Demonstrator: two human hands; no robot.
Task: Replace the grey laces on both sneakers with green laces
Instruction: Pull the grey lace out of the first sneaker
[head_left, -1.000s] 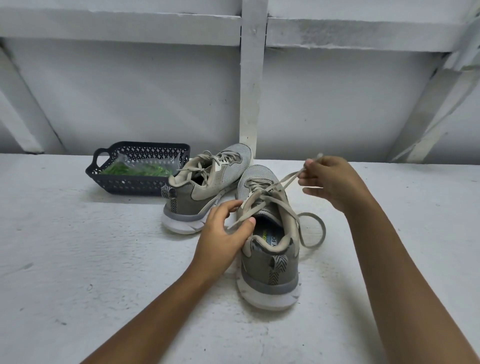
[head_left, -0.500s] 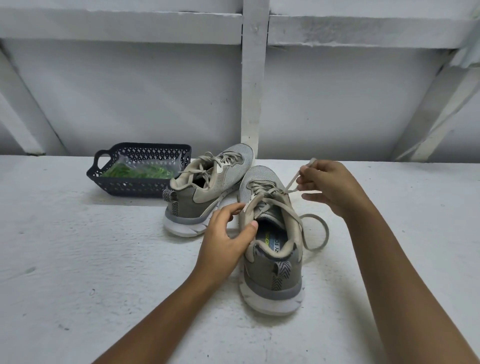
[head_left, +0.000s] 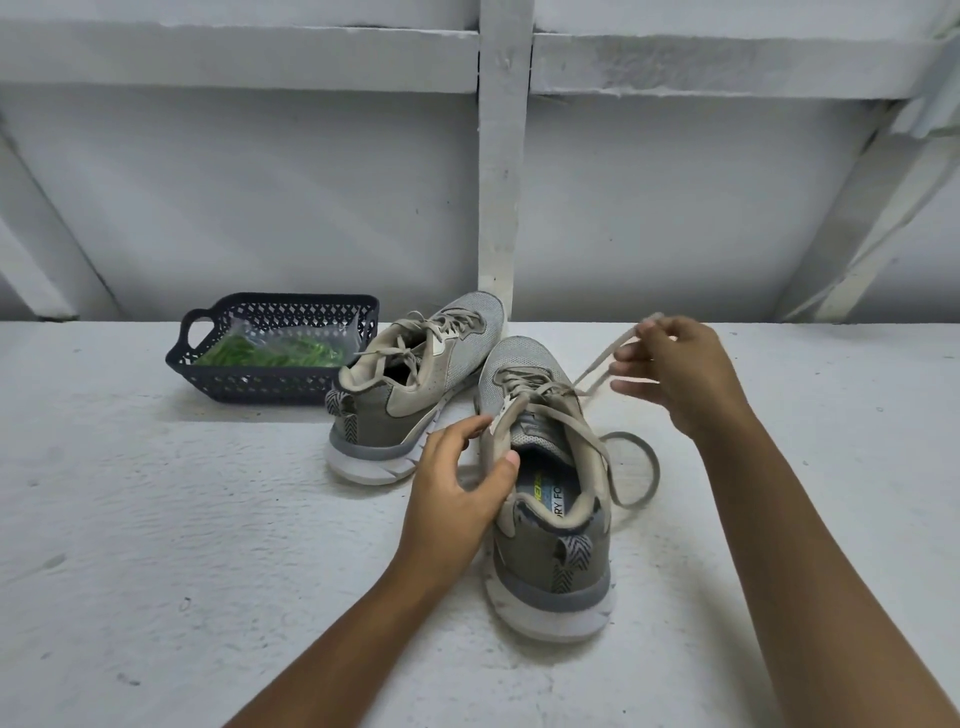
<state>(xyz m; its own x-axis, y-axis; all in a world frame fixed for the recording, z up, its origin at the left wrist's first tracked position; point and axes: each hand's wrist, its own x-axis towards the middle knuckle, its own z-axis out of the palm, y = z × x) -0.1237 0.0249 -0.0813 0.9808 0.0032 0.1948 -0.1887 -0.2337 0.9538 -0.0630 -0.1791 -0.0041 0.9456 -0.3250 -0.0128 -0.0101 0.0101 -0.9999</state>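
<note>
Sneakers stand on the white bench. The near sneaker has its heel toward the camera, and the far sneaker sits just beside its toe. Both are threaded in grey, so the job looks barely begun. A dark basket sits at the far sneaker's left, holding the green laces in what looks like a clear bag.

The left hand grasps the near sneaker's collar, thumb on the rim and fingers down the outer side. The right hand is raised beyond the tongue. Its grip pinches the free end of the grey lace, which runs taut from the eyelets up to the fingers. A slack loop of the same lace lies on the bench against the sneaker's right side.

The likeliest trouble is that loop. If the pull goes on without feeding it, I judge it could twist or cinch at an eyelet and jam the lace. A hard upward tug could also lift or swing the toe into the far sneaker, because only the left hand's light hold on the collar resists it. Pulling one end alone may bunch the crossings tight over the tongue instead of freeing them. The pinch sits near the lace tip, so a slip there would drop the tension.
</note>
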